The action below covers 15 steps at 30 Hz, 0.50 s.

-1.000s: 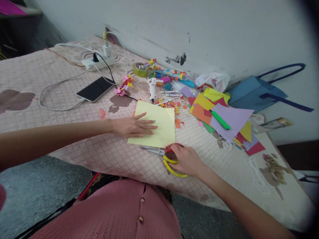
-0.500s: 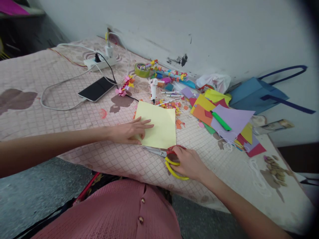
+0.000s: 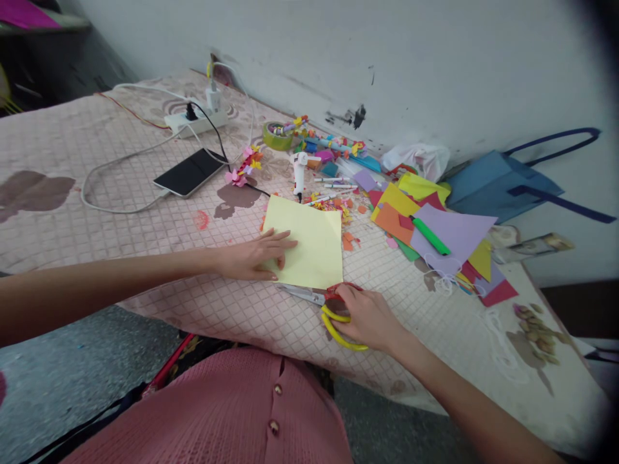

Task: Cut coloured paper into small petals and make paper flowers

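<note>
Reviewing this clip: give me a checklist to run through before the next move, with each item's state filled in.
1. Left hand steadying the paper: ok, it rests on the left side.
2. Right hand on the scissors: ok, it is at the handles.
3. Blades well away from the left hand: not ok, I'd judge; the tips lie close to its fingers.
4. Paper free of scraps on top: ok, none show on its visible face.
5. Glue gun cool: cannot tell; its nozzle points towards the paper's far edge.
</note>
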{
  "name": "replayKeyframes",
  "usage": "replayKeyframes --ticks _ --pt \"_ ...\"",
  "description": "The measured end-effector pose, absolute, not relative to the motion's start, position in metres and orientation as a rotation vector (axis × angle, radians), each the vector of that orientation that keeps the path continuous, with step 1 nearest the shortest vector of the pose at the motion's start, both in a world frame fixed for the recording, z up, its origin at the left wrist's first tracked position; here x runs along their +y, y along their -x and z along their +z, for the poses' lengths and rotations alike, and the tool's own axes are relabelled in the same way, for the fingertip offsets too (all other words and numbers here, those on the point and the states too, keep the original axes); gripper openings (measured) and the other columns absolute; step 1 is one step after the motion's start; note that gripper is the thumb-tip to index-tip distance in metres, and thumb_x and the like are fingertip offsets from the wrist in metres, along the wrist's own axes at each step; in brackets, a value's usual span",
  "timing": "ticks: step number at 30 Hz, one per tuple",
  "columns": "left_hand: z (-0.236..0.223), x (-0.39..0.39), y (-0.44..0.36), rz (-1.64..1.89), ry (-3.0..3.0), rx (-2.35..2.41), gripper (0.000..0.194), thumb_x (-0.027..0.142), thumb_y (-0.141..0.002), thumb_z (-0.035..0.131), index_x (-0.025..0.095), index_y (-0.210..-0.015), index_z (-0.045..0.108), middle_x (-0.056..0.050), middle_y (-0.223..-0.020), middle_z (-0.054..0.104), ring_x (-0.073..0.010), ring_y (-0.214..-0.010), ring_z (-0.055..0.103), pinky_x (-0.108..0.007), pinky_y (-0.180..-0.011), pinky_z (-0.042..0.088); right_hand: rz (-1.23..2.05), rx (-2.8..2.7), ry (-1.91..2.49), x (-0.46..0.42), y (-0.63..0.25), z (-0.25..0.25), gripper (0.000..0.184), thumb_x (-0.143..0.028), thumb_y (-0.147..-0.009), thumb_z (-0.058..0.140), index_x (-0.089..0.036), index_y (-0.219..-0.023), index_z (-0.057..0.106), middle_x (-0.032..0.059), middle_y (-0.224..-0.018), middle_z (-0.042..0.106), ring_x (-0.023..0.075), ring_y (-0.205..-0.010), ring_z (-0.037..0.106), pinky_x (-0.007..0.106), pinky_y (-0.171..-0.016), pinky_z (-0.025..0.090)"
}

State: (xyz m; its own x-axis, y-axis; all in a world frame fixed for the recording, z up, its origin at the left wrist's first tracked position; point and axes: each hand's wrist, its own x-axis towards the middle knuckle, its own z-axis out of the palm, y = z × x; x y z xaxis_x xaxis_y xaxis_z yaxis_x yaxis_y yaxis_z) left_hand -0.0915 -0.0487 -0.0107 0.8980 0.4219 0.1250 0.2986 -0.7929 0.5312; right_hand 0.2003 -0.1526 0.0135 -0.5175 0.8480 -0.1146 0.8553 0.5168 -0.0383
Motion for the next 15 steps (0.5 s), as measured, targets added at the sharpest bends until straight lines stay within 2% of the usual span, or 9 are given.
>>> replayKeyframes --ticks 4,6,9,11,15 --pt "-0.0104 -0.0492 0.0902 0.328 -2.523 0.538 0.011 0.022 -0.085 0.055 0.015 -0.089 0.062 -0.011 -0.149 0.031 -0.0301 -0.141 0.012 -0.053 -0.113 0.01 -0.113 2.66 -1.483 -0.1528 -0.2002 0.0134 0.035 -0.046 -0.081 0.054 -0.017 -0.101 0.05 0.0067 -0.089 0.067 0.0229 -0.077 0.064 0.029 -0.062 0.039" --pt "-0.0113 -0.0494 0.0903 0.331 -2.518 0.56 0.014 0.022 -0.085 0.055 0.015 -0.096 0.061 -0.012 -0.149 0.031 -0.0296 -0.141 0.013 -0.052 -0.113 0.01 -0.097 2.662 -1.475 -0.1529 -0.2002 0.0134 0.035 -0.045 -0.081 0.055 -0.017 -0.1 0.05 0.0068 -0.088 0.067 0.0228 -0.076 0.064 0.029 -0.061 0.039" --pt "-0.0135 -0.05 0.0906 0.333 -2.534 0.581 0.03 0.025 -0.086 0.055 0.016 -0.114 0.054 -0.012 -0.149 0.031 -0.0285 -0.142 0.011 -0.05 -0.113 0.01 -0.089 2.673 -1.454 -0.153 -0.2004 0.0136 0.034 -0.043 -0.08 0.056 -0.017 -0.1 0.05 0.0069 -0.087 0.067 0.0223 -0.075 0.063 0.029 -0.06 0.038" --pt "-0.0139 -0.051 0.0901 0.308 -2.543 0.601 0.039 0.027 -0.083 0.059 0.017 -0.119 0.05 -0.012 -0.15 0.03 -0.0305 -0.141 0.01 -0.052 -0.113 0.01 -0.083 2.681 -1.445 -0.1531 -0.2004 0.0139 0.034 -0.042 -0.08 0.056 -0.017 -0.101 0.051 0.0072 -0.088 0.067 0.0222 -0.075 0.063 0.03 -0.061 0.039" --pt "-0.0104 -0.0539 0.0864 0.232 -2.521 0.689 0.032 0.024 -0.077 0.065 0.015 -0.106 0.056 -0.014 -0.15 0.028 -0.0362 -0.14 0.011 -0.056 -0.111 0.013 -0.078 2.682 -1.447 -0.1531 -0.2002 0.0146 0.033 -0.042 -0.08 0.055 -0.016 -0.101 0.051 0.0076 -0.088 0.066 0.0222 -0.076 0.063 0.03 -0.061 0.04"
